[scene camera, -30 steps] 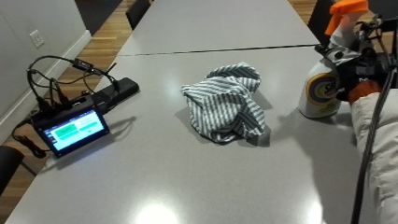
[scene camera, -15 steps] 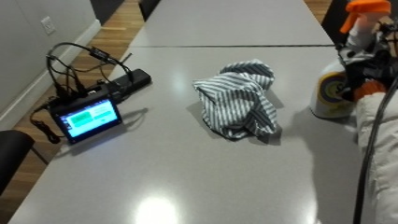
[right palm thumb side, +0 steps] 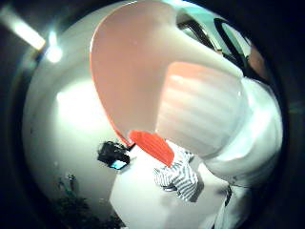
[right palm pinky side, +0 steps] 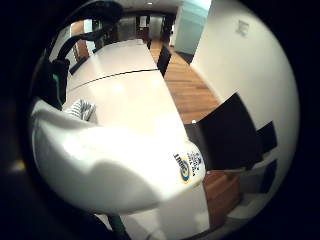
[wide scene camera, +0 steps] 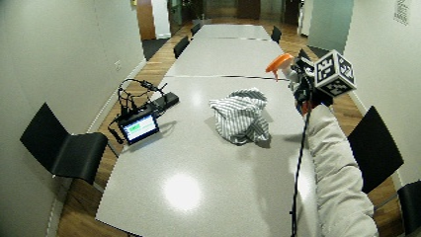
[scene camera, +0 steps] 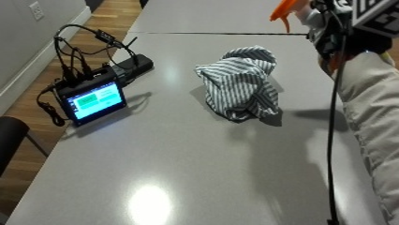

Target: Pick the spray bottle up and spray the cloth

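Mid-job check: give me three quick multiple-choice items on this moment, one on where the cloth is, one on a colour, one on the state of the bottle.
1. Where does the striped cloth lie?
A. Bunched on the grey table, between the small screen device and the gloved hand
B. Draped over a chair
C. Folded flat on the floor

2. What colour is the nozzle of the spray bottle?
A. Blue
B. Orange
C. Green

3. What is the state of the spray bottle?
A. Standing on the table
B. Lying on its side by the cloth
C. Lifted off the table in the right hand

Answers:
1 A: the outside view shows it crumpled mid-table, right of the screen device.
2 B: the orange nozzle points toward the cloth.
3 C: the wide view shows it up in the air, with only a shadow on the table beneath.
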